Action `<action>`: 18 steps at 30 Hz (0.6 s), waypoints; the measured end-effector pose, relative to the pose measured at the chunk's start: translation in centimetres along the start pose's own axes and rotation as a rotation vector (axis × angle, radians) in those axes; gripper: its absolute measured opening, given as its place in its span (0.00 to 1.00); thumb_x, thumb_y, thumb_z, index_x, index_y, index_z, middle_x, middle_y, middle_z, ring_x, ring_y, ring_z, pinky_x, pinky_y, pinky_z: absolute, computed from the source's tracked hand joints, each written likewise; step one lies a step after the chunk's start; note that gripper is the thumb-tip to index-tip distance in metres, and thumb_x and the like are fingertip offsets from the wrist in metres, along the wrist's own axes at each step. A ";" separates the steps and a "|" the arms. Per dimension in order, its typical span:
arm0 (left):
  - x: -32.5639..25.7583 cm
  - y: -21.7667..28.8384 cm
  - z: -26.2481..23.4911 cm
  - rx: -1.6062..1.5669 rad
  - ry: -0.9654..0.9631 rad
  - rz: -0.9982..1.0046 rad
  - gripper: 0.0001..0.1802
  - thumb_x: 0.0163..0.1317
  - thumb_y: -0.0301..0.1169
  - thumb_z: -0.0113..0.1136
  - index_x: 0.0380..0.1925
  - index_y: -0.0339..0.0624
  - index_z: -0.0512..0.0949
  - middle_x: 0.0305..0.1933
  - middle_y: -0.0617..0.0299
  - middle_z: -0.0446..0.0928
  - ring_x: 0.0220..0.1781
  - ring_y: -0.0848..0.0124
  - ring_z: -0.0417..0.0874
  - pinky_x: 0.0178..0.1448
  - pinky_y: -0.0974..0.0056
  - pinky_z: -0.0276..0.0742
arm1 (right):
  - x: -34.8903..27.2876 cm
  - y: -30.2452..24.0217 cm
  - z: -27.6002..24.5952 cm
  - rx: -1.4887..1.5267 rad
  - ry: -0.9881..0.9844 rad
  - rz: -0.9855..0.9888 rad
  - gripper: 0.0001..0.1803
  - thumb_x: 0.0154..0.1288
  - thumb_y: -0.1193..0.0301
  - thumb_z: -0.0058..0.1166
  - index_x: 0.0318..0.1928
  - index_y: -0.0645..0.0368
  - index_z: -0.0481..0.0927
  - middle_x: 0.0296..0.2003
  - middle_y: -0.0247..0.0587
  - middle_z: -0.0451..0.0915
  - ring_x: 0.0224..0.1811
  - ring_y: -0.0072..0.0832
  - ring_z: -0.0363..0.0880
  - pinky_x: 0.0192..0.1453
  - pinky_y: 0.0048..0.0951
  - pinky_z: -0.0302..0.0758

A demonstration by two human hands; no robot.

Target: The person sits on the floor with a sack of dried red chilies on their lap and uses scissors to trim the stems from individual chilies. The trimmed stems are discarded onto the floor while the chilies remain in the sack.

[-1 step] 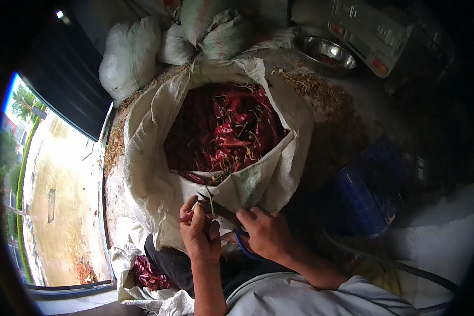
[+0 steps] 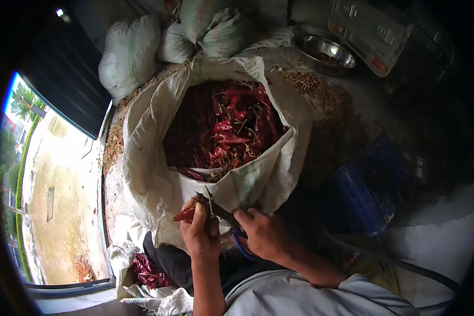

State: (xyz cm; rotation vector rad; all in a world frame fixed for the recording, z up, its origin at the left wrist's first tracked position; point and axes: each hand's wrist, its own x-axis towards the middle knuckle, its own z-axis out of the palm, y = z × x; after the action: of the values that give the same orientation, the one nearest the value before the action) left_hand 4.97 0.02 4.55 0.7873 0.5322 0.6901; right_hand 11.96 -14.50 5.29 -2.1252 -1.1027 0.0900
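My left hand (image 2: 201, 230) pinches a dried red chili pepper (image 2: 184, 215), its thin pale stem (image 2: 210, 199) pointing up. In my right hand (image 2: 263, 231) is a pair of scissors (image 2: 239, 243) with blue handles. Their dark blades reach left to the stem side of the pepper, and the tips lie close to my left fingers. Whether the blades are parted is hard to see. Just beyond both hands stands a large white woven sack (image 2: 152, 142), its rim rolled open, filled with dried red chili peppers (image 2: 229, 134).
Beside my leg, a smaller white sack (image 2: 122, 263) holds more red peppers (image 2: 148, 271). Stuffed sacks (image 2: 129, 55) and a metal bowl (image 2: 324, 52) stand at the back. Stem litter (image 2: 318, 87) covers floor there. A blue crate (image 2: 361, 192) sits right; a doorway (image 2: 63, 184) opens left.
The pepper in my left hand has shifted slightly left and up, with more of it showing past the fingers. My right hand and the scissors have moved very slightly left.
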 end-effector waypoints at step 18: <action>-0.1 -2.0 -2.8 -0.492 -0.245 -0.300 0.08 0.71 0.33 0.57 0.46 0.43 0.77 0.29 0.68 0.72 0.21 0.82 0.66 0.18 0.76 0.60 | -3.4 1.1 2.7 2.010 -0.590 0.231 0.28 0.72 0.44 0.48 0.55 0.54 0.69 0.23 0.23 0.65 0.18 0.09 0.57 0.21 0.14 0.57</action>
State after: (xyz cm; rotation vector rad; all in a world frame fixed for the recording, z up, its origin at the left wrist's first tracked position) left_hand 3.72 0.20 1.33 0.3122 0.2317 0.4113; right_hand 9.57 -15.88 1.80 -0.3020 -0.4201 1.3257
